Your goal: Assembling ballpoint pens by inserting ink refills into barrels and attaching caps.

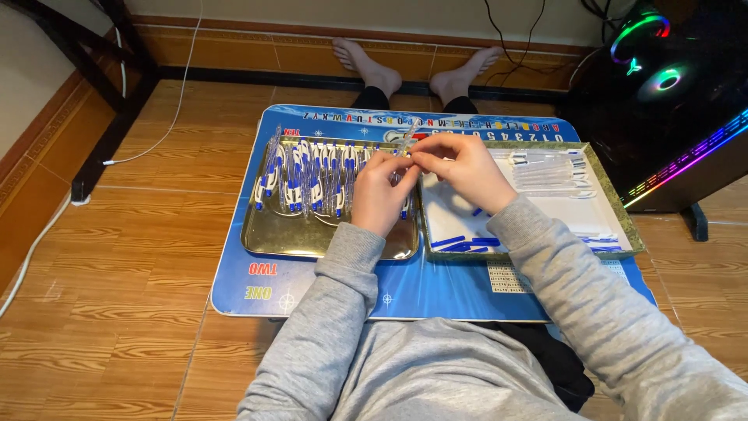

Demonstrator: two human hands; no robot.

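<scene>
Even, fairly bright indoor light, soft shadows, glare on the metal tray [265,242], edges perhaps slightly distorted.

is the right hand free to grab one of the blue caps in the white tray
Probably not right away: the right hand and left hand are both pinching a clear pen. The blue caps lie uncovered just below it.

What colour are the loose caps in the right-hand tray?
Blue caps, lying on the white floor of the right tray; the head view shows them.
</scene>
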